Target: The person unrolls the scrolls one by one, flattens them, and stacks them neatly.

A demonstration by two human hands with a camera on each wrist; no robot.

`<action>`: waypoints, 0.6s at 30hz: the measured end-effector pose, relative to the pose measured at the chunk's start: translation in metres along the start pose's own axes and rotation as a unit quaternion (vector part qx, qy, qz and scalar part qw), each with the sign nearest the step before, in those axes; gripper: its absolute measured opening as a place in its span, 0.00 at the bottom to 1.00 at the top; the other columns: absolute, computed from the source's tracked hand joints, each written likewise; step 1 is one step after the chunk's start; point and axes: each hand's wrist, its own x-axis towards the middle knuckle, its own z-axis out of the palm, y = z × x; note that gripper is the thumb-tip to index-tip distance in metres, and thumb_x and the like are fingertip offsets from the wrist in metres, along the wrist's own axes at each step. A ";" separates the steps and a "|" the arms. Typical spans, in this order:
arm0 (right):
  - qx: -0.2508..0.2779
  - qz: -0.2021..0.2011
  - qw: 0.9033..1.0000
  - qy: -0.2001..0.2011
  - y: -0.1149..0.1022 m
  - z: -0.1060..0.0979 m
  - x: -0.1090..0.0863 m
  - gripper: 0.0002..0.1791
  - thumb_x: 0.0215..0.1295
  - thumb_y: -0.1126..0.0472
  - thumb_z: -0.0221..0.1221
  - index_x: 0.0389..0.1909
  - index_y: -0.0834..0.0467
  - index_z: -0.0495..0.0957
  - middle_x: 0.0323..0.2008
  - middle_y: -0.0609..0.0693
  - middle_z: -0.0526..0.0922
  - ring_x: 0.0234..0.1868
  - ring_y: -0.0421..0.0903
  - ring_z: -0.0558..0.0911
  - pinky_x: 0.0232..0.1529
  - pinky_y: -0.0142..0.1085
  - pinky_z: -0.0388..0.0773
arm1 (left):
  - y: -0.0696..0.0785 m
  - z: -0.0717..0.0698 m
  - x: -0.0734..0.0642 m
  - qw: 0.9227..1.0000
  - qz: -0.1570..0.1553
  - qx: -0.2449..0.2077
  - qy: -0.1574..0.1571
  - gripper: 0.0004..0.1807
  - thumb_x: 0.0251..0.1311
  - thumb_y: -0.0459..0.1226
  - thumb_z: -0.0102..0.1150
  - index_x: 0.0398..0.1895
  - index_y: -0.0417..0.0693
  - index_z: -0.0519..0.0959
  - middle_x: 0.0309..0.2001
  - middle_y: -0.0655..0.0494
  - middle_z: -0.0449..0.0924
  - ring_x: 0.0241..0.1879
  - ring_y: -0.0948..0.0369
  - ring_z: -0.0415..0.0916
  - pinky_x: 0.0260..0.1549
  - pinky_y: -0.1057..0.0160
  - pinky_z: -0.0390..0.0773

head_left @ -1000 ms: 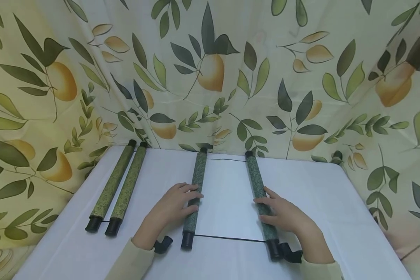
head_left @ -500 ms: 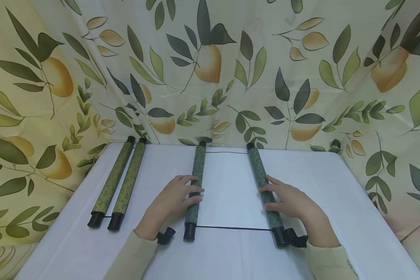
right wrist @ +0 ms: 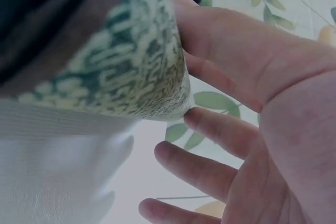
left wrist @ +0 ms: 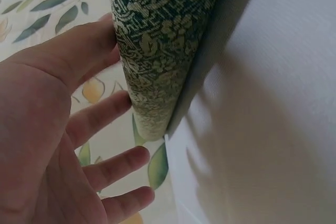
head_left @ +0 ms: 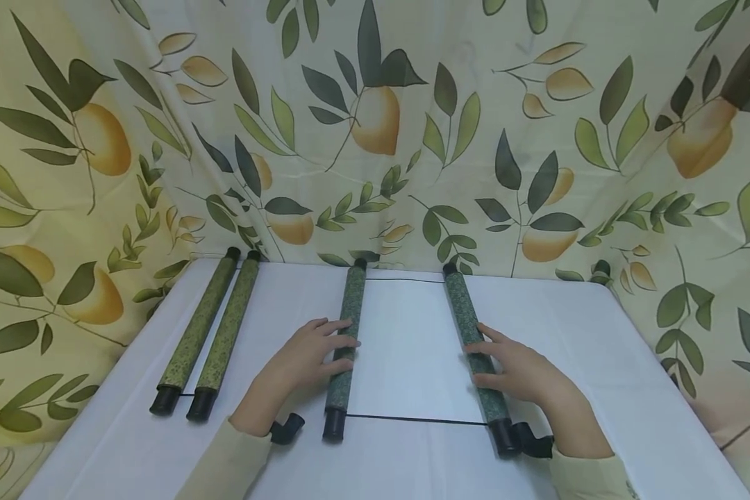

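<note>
A scroll with dark green patterned rolls lies partly unrolled on the white table. Between its left roll [head_left: 348, 305] and right roll [head_left: 465, 309] stretches a plain white part [head_left: 406, 347], bordered by a thin black line at the near and far ends. My left hand [head_left: 306, 354] rests its fingers on the left roll; in the left wrist view the fingers [left wrist: 113, 166] are spread and fairly straight, the thumb against the brocade. My right hand [head_left: 519, 364] touches the right roll likewise, its lower fingers [right wrist: 194, 169] extended and apart from the roll.
A second scroll [head_left: 215, 333] in lighter green, its two rolls close together, lies to the left on the white table [head_left: 600, 361]. A curtain [head_left: 375, 194] printed with fruit and leaves stands behind the table and at both sides. Black wrist bands [head_left: 534, 442] sit near the rolls' lower ends.
The right roll has moved to the right with my right hand, so the white part between the rolls is wider. The left roll, my left hand and the second scroll hold nearly still.
</note>
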 end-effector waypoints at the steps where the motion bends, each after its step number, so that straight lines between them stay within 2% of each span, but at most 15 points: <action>1: 0.000 -0.001 1.000 0.000 0.000 0.000 0.000 0.27 0.60 0.49 0.69 0.61 0.51 0.79 0.75 0.64 0.57 0.66 0.68 0.71 0.58 0.63 0.71 | 0.000 -0.001 -0.001 1.000 0.001 0.000 0.000 0.20 0.65 0.53 0.61 0.58 0.64 0.82 0.72 0.54 0.67 0.70 0.38 0.61 0.66 0.39 0.63; 9: 0.003 0.005 1.000 -0.008 0.003 0.000 0.000 0.30 0.60 0.50 0.68 0.65 0.50 0.76 0.75 0.65 0.56 0.66 0.68 0.70 0.57 0.64 0.71 | -0.002 -0.002 -0.003 1.000 0.010 -0.008 0.023 0.15 0.65 0.51 0.62 0.52 0.62 0.85 0.71 0.51 0.67 0.69 0.39 0.63 0.65 0.39 0.64; 13: 0.002 0.007 1.000 -0.002 0.005 -0.001 0.000 0.30 0.61 0.50 0.68 0.65 0.50 0.76 0.75 0.64 0.56 0.66 0.68 0.71 0.57 0.64 0.71 | -0.002 -0.002 -0.003 0.999 0.014 -0.015 0.026 0.16 0.65 0.51 0.62 0.53 0.60 0.85 0.73 0.51 0.66 0.69 0.37 0.63 0.64 0.38 0.64; 18: 0.011 0.009 1.000 -0.004 0.005 -0.002 -0.002 0.28 0.62 0.55 0.66 0.64 0.51 0.76 0.75 0.66 0.56 0.65 0.69 0.72 0.55 0.63 0.73 | 0.000 -0.004 -0.004 1.000 0.013 -0.017 0.022 0.17 0.65 0.50 0.62 0.55 0.60 0.83 0.72 0.51 0.67 0.67 0.38 0.65 0.64 0.38 0.65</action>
